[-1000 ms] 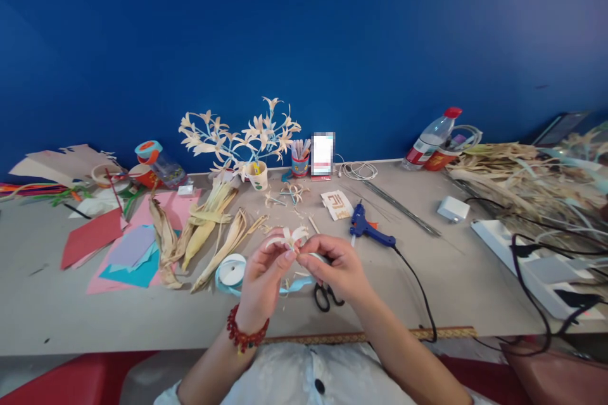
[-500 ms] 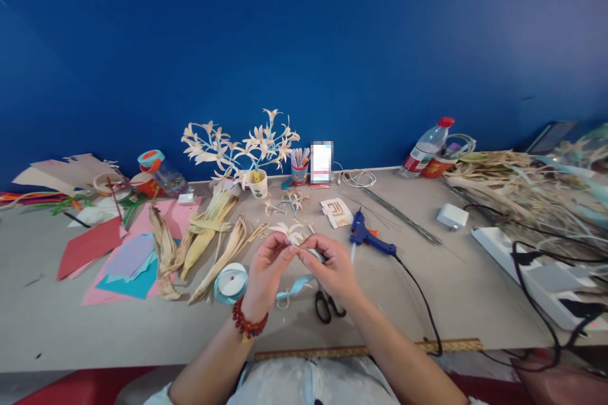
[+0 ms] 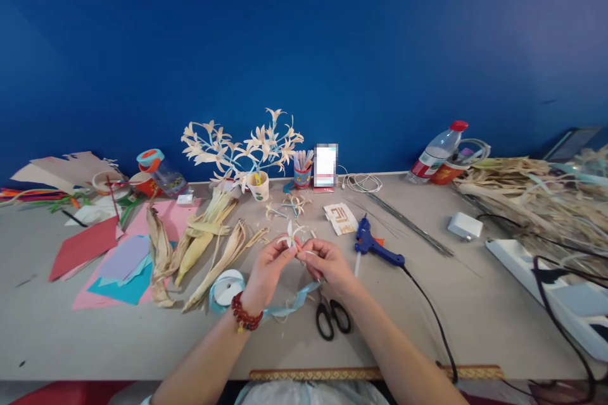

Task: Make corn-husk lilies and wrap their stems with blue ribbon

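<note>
My left hand (image 3: 272,269), with a red bead bracelet (image 3: 246,312) at the wrist, pinches the base of a small white flower (image 3: 291,235) with narrow, spread petals. Right beside it, the fingertips of my right hand (image 3: 327,266) are pinched together at the flower's base, a pale strip showing at them. A light blue ribbon (image 3: 289,309) runs from its roll (image 3: 227,290) up to the underside of my right hand. Below the hands lie black-handled scissors (image 3: 333,319). My fingers hide the flower's lower end.
Dried corn husks (image 3: 202,259) and coloured paper (image 3: 124,285) lie to the left. Finished flowers stand in a paper cup (image 3: 259,188) behind. On the right are a blue glue gun (image 3: 377,247) with its cord, metal wires (image 3: 413,228), a bottle (image 3: 434,155) and a power strip (image 3: 536,291).
The flower has tipped more upright between my fingers. My right hand has shifted slightly left and down, and the blue ribbon now stretches from the roll to it. The view has moved slightly.
</note>
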Action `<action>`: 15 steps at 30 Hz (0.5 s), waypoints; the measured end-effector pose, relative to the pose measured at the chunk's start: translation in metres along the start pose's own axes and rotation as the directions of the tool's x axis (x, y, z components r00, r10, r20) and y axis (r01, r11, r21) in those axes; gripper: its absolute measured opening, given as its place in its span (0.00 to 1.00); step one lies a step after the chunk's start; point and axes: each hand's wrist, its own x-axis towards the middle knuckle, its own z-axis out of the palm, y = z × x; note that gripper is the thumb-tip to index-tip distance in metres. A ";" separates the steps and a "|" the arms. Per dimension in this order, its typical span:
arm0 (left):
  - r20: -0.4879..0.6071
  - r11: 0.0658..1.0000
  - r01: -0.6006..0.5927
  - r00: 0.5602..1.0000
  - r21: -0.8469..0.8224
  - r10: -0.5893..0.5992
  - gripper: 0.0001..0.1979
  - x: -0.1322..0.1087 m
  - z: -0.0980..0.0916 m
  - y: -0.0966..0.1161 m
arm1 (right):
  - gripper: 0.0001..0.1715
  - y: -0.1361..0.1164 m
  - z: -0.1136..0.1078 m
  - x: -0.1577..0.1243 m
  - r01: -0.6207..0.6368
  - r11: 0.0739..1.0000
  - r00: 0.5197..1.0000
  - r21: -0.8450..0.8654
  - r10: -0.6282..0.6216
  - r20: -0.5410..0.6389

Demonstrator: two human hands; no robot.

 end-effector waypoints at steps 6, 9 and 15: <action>-0.003 0.999 0.029 1.000 -0.014 -0.029 0.06 -0.001 -0.003 -0.008 | 0.18 0.009 -0.003 -0.001 0.008 0.999 0.998 -0.047 -0.011 -0.058; -0.059 0.999 0.028 0.998 -0.024 -0.030 0.06 0.001 -0.005 -0.013 | 0.17 0.009 -0.001 -0.003 0.079 0.976 0.983 -0.204 -0.111 -0.147; -0.058 0.996 -0.023 0.998 0.085 0.028 0.05 0.001 -0.008 -0.013 | 0.15 0.003 -0.001 -0.007 0.111 0.915 0.974 -0.388 -0.178 -0.140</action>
